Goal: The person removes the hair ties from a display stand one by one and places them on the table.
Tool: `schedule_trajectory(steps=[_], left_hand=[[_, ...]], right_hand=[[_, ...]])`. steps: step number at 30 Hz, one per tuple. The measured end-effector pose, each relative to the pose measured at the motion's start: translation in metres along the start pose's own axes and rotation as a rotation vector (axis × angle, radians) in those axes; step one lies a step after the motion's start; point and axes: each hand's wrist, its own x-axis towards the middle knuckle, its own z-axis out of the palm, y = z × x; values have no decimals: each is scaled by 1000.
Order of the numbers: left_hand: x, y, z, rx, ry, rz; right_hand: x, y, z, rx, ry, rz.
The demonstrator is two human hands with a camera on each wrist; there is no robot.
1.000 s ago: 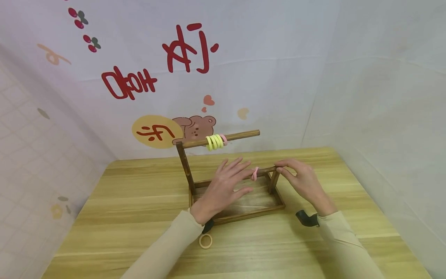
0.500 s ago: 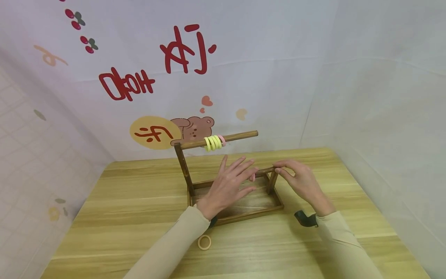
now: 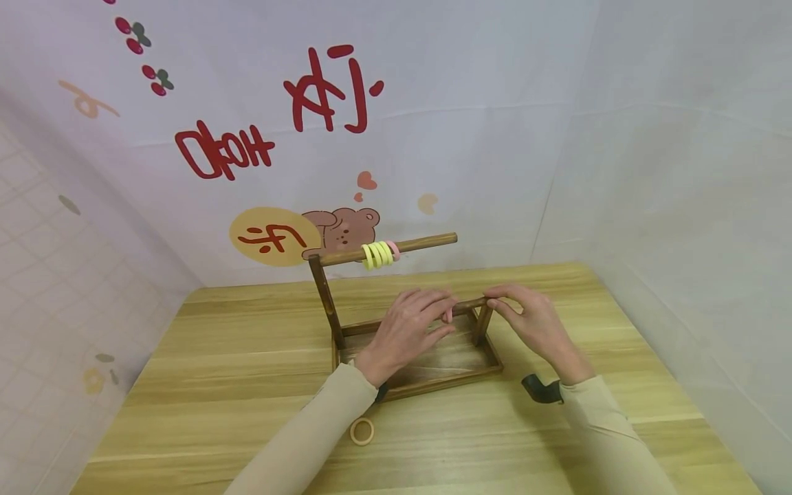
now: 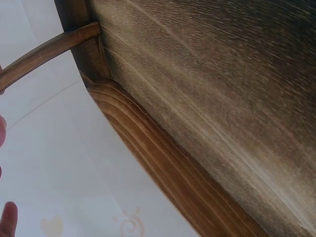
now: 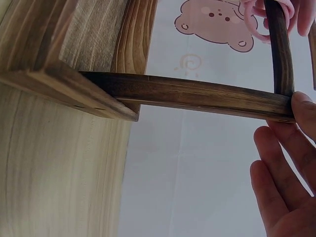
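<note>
A dark wooden stand [image 3: 433, 381] has a tray base, a tall upper bar and a short lower bar [image 3: 470, 304]. Pink hair-tie loops [image 5: 257, 22] hang round the lower bar. My left hand [image 3: 405, 330] reaches over that bar, fingers bent, with a pink loop between its index finger and thumb. At the bar's right end, my right hand [image 3: 535, 326] pinches the corner where bar meets post [image 5: 207, 96]. Several yellow hair ties [image 3: 377, 255] and a pink one [image 3: 394, 249] circle the upper bar [image 3: 427, 243]. The left wrist view shows mostly the tray floor [image 4: 207, 98].
A pale wooden ring [image 3: 361, 431] lies on the table [image 3: 204, 385] in front of the stand. Black wrist-camera parts [image 3: 542, 389] stick out by the right sleeve. A white printed cloth [image 3: 470, 137] hangs behind the table and continues at both sides.
My left hand has shifted slightly right to the pink hair tie, and its spread fingers have bent and drawn together. My right hand keeps its pinch on the corner.
</note>
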Motion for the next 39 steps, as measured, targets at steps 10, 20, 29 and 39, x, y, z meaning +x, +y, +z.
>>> schedule_trajectory(steps=[10,20,29,39], left_hand=[[-2,0,3,-48,-3,-1],[-3,1,3,-119,-4,-39],[-9,-1,0,-136,2,-37],[-13,-2,-5,-183,3,-66]], right_hand=[[-1,1,0,0,0,-1],[-1,0,0,-17,13,-10],[-1,-2,-1,-10,8,1],[-1,-2,0,-13,9,-2]])
